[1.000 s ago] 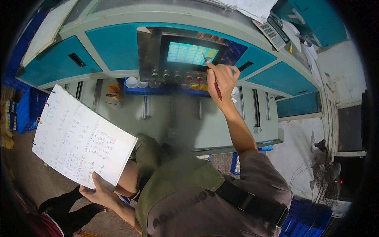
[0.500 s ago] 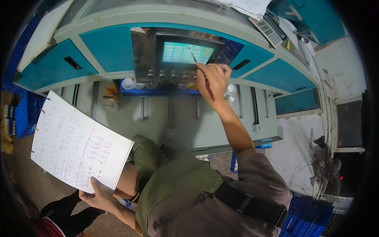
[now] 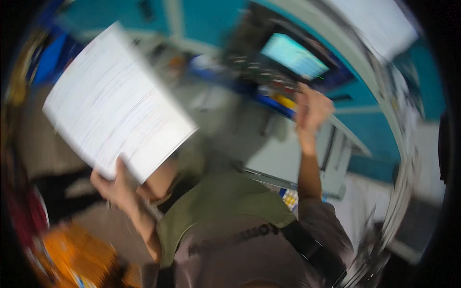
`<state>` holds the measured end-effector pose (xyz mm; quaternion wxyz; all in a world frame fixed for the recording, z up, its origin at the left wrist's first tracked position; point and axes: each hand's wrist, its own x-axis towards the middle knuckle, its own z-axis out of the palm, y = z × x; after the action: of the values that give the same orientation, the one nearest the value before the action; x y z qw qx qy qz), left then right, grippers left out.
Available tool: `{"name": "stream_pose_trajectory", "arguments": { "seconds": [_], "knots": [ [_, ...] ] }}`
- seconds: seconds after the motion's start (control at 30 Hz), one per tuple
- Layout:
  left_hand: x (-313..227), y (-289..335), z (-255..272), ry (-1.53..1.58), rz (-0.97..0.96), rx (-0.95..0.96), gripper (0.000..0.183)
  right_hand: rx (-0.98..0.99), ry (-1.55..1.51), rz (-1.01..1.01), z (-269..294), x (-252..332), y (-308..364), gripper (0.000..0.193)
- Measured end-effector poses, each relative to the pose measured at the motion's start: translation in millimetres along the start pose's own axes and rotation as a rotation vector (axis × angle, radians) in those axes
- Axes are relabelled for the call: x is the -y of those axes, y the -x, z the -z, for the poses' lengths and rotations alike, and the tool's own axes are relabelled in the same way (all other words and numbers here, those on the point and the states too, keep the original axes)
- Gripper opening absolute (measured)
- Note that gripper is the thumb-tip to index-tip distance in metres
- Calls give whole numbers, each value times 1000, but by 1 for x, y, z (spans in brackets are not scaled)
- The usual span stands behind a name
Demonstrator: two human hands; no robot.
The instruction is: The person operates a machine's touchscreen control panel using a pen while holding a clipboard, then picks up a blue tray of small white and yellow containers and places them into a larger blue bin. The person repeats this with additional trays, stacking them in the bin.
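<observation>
- Left hand (image 3: 116, 187), at eight o'clock: grip closed on the near edge of the white paper pad (image 3: 117, 105), thumb over the page.
- The pad lies slanted toward ten o'clock.
- Right hand (image 3: 313, 111), at two o'clock: fingers curled near the lit screen (image 3: 294, 55), at one o'clock; blurred, so I cannot tell what its grip holds.

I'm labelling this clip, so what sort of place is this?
Probably a factory or workshop: there's a lit control screen, a big teal-panelled machine around it, and what looks like a blue bin at far left.
</observation>
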<state>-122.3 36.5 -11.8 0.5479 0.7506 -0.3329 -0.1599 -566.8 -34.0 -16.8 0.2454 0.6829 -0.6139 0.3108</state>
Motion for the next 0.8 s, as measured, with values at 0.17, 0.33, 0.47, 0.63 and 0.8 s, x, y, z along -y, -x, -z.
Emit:
{"name": "stream_pose_trajectory", "arguments": {
  "seconds": [0.17,0.33,0.47,0.63,0.8],
  "knots": [
    [-7,6,-1,220,-44,50,48,22,-67,-2,7,-1,11,22],
    [-9,6,-6,332,6,71,46,60,77,-9,2,-9,17,25],
    [-3,4,-2,101,-83,29,46,40,92,18,-4,-18,18,23],
    [-2,0,6,-131,-28,-34,49,35,82,-83,-1,-15,24,23],
    [-1,1,3,153,-10,29,40,-64,43,-67,-1,-10,16,22]
  ]
}}
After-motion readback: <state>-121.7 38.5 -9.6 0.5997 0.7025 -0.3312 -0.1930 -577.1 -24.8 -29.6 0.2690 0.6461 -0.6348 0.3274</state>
